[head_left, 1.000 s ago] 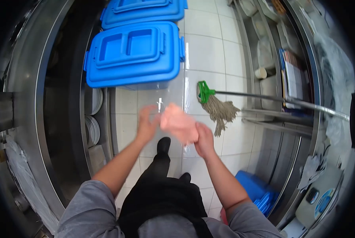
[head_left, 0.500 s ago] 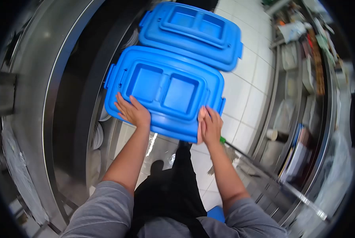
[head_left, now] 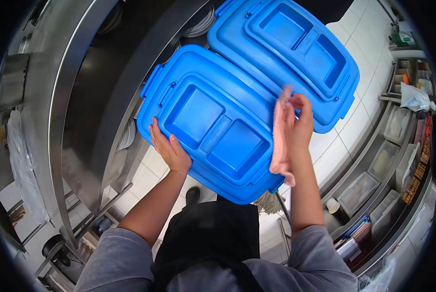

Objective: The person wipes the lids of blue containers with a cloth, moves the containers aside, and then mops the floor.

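I'm watching a person bend over two blue bins that stand one behind the other in a narrow aisle. The left hand (head_left: 170, 151) lies on the near-left edge of the near bin's lid (head_left: 212, 130), palm down and fingers stretched out with the thumb a little apart; it grips nothing. The right hand (head_left: 301, 127) is up at the right end of that same lid, its fingers bent and closed partway around a pink cloth (head_left: 280, 138). The cloth hangs from those fingers along the lid's right edge, its lower end drooping towards the near side; its top, by the fingertips, is blurred.

Both lids have two sunken wells side by side. The far bin's lid (head_left: 303, 45) sits just beyond the near one, farther right, and I can't tell whether the two touch.

On the left runs a steel counter (head_left: 57, 87), with stacked plates (head_left: 127, 135) on a shelf under it. At the near right of the near bin, a mop's strands (head_left: 267, 203) show beside the lid. Over on the right, a low shelf holds clear containers (head_left: 358, 191), a white cup (head_left: 332, 205) and a plastic bag (head_left: 416, 98). The person wears a black apron (head_left: 206, 236) over grey sleeves.
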Demonstrator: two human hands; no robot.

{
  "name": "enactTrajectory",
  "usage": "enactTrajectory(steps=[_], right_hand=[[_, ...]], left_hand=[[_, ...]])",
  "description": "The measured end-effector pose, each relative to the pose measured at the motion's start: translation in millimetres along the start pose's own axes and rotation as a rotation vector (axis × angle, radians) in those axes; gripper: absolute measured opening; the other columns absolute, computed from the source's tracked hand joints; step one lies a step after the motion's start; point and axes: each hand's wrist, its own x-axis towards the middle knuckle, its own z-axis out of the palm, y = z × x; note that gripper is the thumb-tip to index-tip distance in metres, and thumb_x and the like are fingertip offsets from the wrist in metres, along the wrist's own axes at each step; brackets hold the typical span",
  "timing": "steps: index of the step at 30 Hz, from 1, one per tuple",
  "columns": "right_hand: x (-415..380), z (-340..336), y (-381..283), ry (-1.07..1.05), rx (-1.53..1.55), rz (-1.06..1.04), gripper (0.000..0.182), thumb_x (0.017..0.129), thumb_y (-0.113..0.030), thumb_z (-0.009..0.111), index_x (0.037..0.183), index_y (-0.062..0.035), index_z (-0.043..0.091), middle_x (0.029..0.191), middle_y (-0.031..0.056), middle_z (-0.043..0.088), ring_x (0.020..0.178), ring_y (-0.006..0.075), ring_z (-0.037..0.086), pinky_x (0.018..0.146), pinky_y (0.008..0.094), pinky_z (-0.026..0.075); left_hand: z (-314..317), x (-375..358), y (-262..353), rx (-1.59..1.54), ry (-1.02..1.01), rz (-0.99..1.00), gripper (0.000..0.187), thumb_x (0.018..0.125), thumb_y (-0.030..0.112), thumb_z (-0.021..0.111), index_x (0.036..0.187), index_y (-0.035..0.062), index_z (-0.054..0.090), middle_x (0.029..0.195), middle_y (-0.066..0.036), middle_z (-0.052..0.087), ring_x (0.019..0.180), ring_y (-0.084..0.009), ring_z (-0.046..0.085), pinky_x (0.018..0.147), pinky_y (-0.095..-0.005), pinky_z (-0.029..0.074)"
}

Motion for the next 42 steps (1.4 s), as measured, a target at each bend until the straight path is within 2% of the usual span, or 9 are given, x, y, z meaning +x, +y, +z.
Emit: enactTrajectory(steps=[4, 13, 20, 23, 31, 33, 37, 39, 42], right_hand=[[-36.3, -41.3, 30.2, -0.511, -0.318, -0.265, 0.048, 0.085, -0.005, 0.056, 0.132, -0.0038, 0.049, 0.140, 0.0167, 0.047, 0.133, 0.0383, 0.040, 0.109, 0.0505, 0.029], [45.9, 20.3, -5.6, -0.781, -0.550, -0.564, 0.050, 0.086, -0.008, 0.052, 0.136, -0.0145, 0.052, 0.143, 0.0041, 0.047, 0.140, 0.0329, 0.030, 0.110, 0.0534, 0.023], [113.8, 218.1, -106.2, -0.522, -0.491, -0.976, 0.043, 0.084, -0.022, 0.062, 0.126, -0.0142, 0.058, 0.119, 0.0033, 0.060, 0.112, 0.0246, 0.050, 0.087, 0.0435, 0.037], [112.2, 232.6, -121.3, -0.459, -0.371, -0.930, 0.032, 0.079, -0.022, 0.068, 0.109, -0.0083, 0.066, 0.096, 0.0091, 0.059, 0.093, 0.0270, 0.054, 0.081, 0.0392, 0.042], [63.7, 285.3, -154.7, -0.409, -0.894, -0.855, 0.017, 0.083, -0.015, 0.059, 0.093, -0.0043, 0.067, 0.092, 0.0099, 0.065, 0.091, 0.0272, 0.063, 0.078, 0.0405, 0.049], [25.5, 308.9, -182.4, -0.767, -1.037, -0.840, 0.022, 0.080, -0.014, 0.061, 0.098, -0.0043, 0.069, 0.100, 0.0112, 0.068, 0.094, 0.0233, 0.066, 0.077, 0.0391, 0.050], [8.2, 317.1, -163.3, -0.599, -0.744, -1.092, 0.018, 0.081, -0.017, 0.061, 0.093, -0.0059, 0.069, 0.092, 0.0119, 0.069, 0.085, 0.0201, 0.068, 0.069, 0.0323, 0.051], [64.1, 317.6, -166.2, -0.903, -1.134, -0.769, 0.016, 0.084, -0.019, 0.058, 0.088, -0.0064, 0.068, 0.086, 0.0129, 0.069, 0.078, 0.0227, 0.068, 0.067, 0.0328, 0.052], [88.6, 310.4, -139.9, -0.797, -0.775, -1.167, 0.018, 0.085, -0.024, 0.058, 0.084, -0.0089, 0.069, 0.084, 0.0108, 0.070, 0.074, 0.0272, 0.068, 0.074, 0.0382, 0.052]], left_hand=[[1.6, 3.8, -3.4, -0.025, 0.006, 0.011, 0.064, 0.098, 0.039, 0.025, 0.146, -0.0031, 0.024, 0.150, -0.022, 0.028, 0.141, -0.0386, 0.020, 0.115, -0.0459, 0.011], [-4.1, 3.9, -16.9, -0.049, -0.060, -0.008, 0.073, 0.095, 0.046, 0.030, 0.147, -0.0038, 0.019, 0.152, -0.021, 0.025, 0.141, -0.0424, 0.017, 0.112, -0.0557, 0.005], [-12.9, 4.9, -22.4, -0.094, -0.072, -0.014, 0.072, 0.093, 0.043, 0.039, 0.146, -0.0027, 0.022, 0.151, -0.023, 0.028, 0.140, -0.0439, 0.022, 0.112, -0.0572, 0.005], [-15.9, 4.7, -25.6, -0.118, -0.051, -0.018, 0.072, 0.090, 0.039, 0.046, 0.145, -0.0020, 0.026, 0.150, -0.021, 0.030, 0.139, -0.0429, 0.024, 0.112, -0.0569, 0.006], [-19.7, 1.0, -29.1, -0.167, -0.018, -0.029, 0.069, 0.086, 0.037, 0.053, 0.142, 0.0001, 0.034, 0.146, -0.019, 0.038, 0.139, -0.0375, 0.029, 0.112, -0.0558, 0.009], [-18.6, -0.1, -30.3, -0.179, -0.003, -0.033, 0.070, 0.084, 0.035, 0.057, 0.142, 0.0019, 0.036, 0.146, -0.016, 0.039, 0.138, -0.0357, 0.030, 0.112, -0.0559, 0.011], [-21.2, 0.0, -31.2, -0.214, 0.012, -0.047, 0.071, 0.082, 0.034, 0.060, 0.142, 0.0051, 0.037, 0.146, -0.014, 0.039, 0.138, -0.0340, 0.031, 0.112, -0.0557, 0.011], [-19.2, -1.4, -33.3, -0.238, 0.021, -0.046, 0.071, 0.082, 0.034, 0.060, 0.142, 0.0053, 0.037, 0.146, -0.014, 0.039, 0.138, -0.0340, 0.031, 0.112, -0.0559, 0.011], [-25.8, -4.9, -36.1, -0.310, 0.021, -0.068, 0.068, 0.083, 0.033, 0.060, 0.141, 0.0061, 0.039, 0.145, -0.014, 0.040, 0.137, -0.0341, 0.032, 0.113, -0.0562, 0.010]])
